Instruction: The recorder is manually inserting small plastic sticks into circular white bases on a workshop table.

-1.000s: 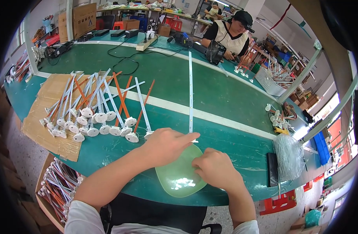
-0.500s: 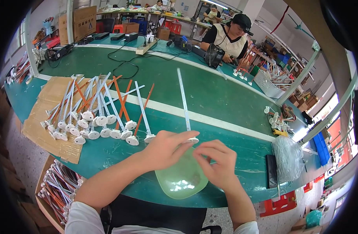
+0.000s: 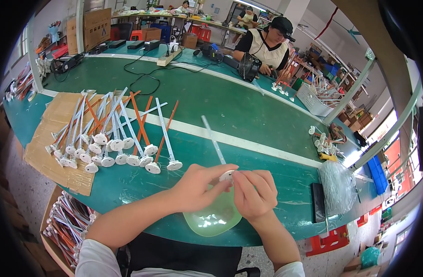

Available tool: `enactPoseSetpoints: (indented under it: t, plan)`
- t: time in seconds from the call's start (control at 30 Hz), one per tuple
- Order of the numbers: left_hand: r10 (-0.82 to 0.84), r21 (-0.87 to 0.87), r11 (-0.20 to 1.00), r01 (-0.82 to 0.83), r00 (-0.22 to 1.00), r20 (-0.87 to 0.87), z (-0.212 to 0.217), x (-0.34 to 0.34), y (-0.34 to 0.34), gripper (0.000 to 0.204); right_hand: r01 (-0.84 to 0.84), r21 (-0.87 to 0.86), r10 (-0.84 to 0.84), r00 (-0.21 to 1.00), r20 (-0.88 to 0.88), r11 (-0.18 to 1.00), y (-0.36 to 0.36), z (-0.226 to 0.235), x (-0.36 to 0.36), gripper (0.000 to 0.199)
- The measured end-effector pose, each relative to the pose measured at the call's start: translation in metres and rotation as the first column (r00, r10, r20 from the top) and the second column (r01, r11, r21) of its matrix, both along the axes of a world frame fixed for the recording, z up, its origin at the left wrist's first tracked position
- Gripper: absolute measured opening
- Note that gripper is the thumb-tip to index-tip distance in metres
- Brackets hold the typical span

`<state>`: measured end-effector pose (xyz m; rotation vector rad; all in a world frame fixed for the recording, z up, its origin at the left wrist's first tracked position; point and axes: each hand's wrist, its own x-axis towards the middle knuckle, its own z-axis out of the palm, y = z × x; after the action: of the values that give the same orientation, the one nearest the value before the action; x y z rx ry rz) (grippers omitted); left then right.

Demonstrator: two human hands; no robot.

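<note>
My left hand (image 3: 201, 188) grips a white round disc (image 3: 226, 175) between thumb and fingers. From the disc a pale grey strip with small holes (image 3: 213, 142) points away over the bench. My right hand (image 3: 256, 194) is pinched closed against the disc's right edge; whatever its fingertips hold is too small or hidden. Beneath both hands lies a shallow light-green dish (image 3: 214, 224), partly covered by them. To the left, several similar grey and orange strips with white discs (image 3: 114, 138) are spread over flattened cardboard (image 3: 45, 152) and the bench.
A carton of such strips (image 3: 66, 226) stands lower left. A black flat object (image 3: 318, 203) and a clear plastic bag (image 3: 337, 187) lie at right. Across the green bench (image 3: 184, 101) are a power strip (image 3: 170, 56), cables, a small black fan (image 3: 250, 67) and a co-worker (image 3: 269, 44).
My right hand has moved left and up to meet the disc. The held strip has tilted, its far end dropping nearer to me, and the disc has come slightly closer.
</note>
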<state>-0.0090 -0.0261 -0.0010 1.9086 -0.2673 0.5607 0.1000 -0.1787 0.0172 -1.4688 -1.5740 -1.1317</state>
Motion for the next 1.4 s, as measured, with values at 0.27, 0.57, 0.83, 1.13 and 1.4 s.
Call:
enactPoseSetpoints:
  t: [0.27, 0.57, 0.83, 1.13, 1.4]
  plan:
    - [-0.009, -0.003, 1.0, 0.009, 1.0, 0.001, 0.006, -0.002, 0.0, 0.039, -0.117, -0.055, 0.106, 0.978, -0.178, 0.992, -0.003, 0.0, 0.005, 0.03]
    - [0.02, 0.173, 0.985, -0.001, 0.994, -0.111, 0.009, -0.005, 0.007, 0.041, -0.247, -0.091, 0.163, 0.834, -0.528, 0.965, -0.009, -0.003, 0.009, 0.028]
    - [-0.184, -0.361, 0.923, 0.134, 0.977, -0.109, 0.006, -0.001, 0.002, 0.037, -0.114, -0.104, 0.098, 0.984, -0.147, 0.988, -0.006, 0.0, 0.007, 0.035]
    - [-0.186, -0.341, 0.93, 0.141, 0.977, -0.102, 0.004, -0.001, 0.004, 0.035, -0.105, -0.077, 0.093, 0.985, -0.145, 0.991, -0.004, 0.0, 0.007, 0.032]
    - [-0.206, -0.167, 0.971, 0.171, 0.955, -0.215, 0.006, -0.002, 0.009, 0.037, -0.192, -0.182, 0.071, 0.85, -0.523, 0.964, -0.013, 0.006, 0.008, 0.018]
